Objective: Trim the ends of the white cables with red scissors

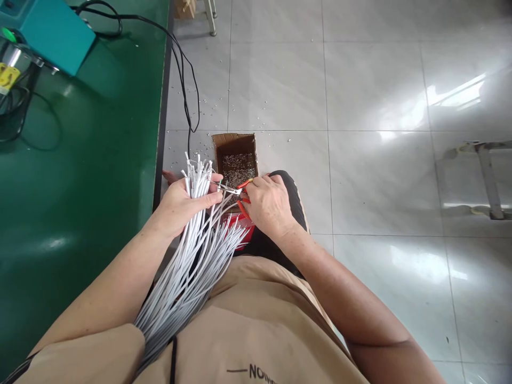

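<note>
My left hand [182,205] is closed around the upper part of a bundle of white wires [196,218], whose tips stick up past the fingers. The bundle runs down across my lap, where a second fan of wire ends [236,234] spreads out to the right. In my right hand [270,205] is a pair of scissors [230,189] with red handles. Its metal blades point left and reach the wire tips by my left fingers. Whether the blades touch a wire is too small to tell.
Below the hands, a cardboard box [235,140] on the floor holds many small clippings. More bits lie scattered on the tiles [280,85]. A green table [100,176] at left carries a teal machine [56,32]; black cables [184,80] hang off its edge. A metal stool frame [488,181] stands right.
</note>
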A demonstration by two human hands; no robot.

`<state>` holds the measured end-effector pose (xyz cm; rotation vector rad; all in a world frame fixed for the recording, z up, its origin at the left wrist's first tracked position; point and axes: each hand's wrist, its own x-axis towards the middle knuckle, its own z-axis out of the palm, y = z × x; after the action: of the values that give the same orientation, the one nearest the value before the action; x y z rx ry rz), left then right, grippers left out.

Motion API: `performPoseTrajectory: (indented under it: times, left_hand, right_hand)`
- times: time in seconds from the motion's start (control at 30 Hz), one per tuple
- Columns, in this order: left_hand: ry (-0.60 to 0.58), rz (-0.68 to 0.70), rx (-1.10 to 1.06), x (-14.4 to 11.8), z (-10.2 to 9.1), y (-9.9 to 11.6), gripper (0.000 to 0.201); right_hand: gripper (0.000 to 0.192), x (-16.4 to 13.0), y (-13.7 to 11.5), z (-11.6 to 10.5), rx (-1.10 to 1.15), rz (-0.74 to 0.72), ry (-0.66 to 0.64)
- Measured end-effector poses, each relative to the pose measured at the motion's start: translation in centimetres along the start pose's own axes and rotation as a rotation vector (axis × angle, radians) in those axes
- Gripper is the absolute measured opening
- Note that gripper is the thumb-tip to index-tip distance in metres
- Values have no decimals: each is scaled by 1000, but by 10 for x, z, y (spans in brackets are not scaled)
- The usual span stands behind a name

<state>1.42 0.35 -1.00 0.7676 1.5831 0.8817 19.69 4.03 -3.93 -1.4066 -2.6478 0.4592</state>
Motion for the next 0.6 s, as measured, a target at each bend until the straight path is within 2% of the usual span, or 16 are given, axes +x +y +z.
performPoseTrajectory:
  times: [0.17,0.33,0.43,0.53,0.6]
  left_hand:
    - [-3,-1,3,0,0,0,43]
    - [0,-11,14,0,-2,-2,43]
    - [-2,-19,17,0,-2,-2,45]
    - [18,-27,5,-1,-2,-1,46]
    - [17,-37,-3,-1,-2,0,46]
  right_hand:
    - [35,2,2,-5,-22,-33,-89]
    - [18,3,5,-6,-57,-83,-116]
    - [16,3,7,-6,-61,-83,-142]
    - [22,4,10,-5,27,-61,-125]
    - [28,5,12,-7,201,39,-64]
